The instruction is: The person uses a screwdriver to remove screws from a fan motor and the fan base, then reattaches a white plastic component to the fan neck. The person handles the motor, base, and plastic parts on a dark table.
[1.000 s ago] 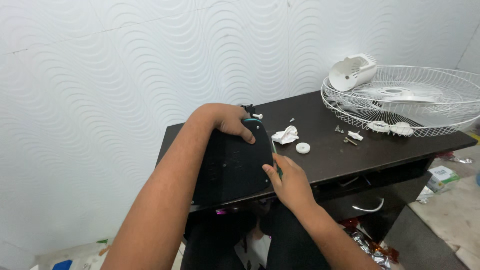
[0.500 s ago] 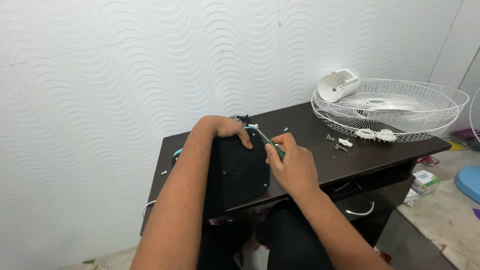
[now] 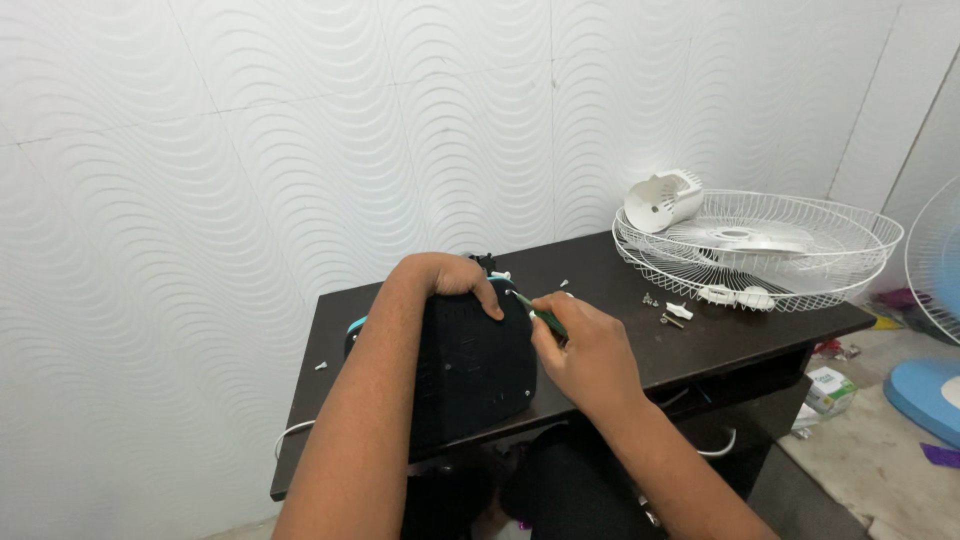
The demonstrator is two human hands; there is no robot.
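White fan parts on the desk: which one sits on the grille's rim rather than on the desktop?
The white motor cover, a vented cup-shaped shell tipped on the far left rim of the wire grille. The small white clips and the white bit lie on the dark desk.

A small repair corner in a plain room — likely a home or backroom workshop, though which cannot be told. A dark table (image 3: 720, 345) stands against a white wall (image 3: 250, 150) of wavy panels. On the table lie a white wire fan guard (image 3: 800, 250), a white motor cover (image 3: 660, 200) and loose screws (image 3: 668, 320) — fan parts taken apart. Another fan's blue base (image 3: 925, 395) stands on the littered floor (image 3: 850, 490).
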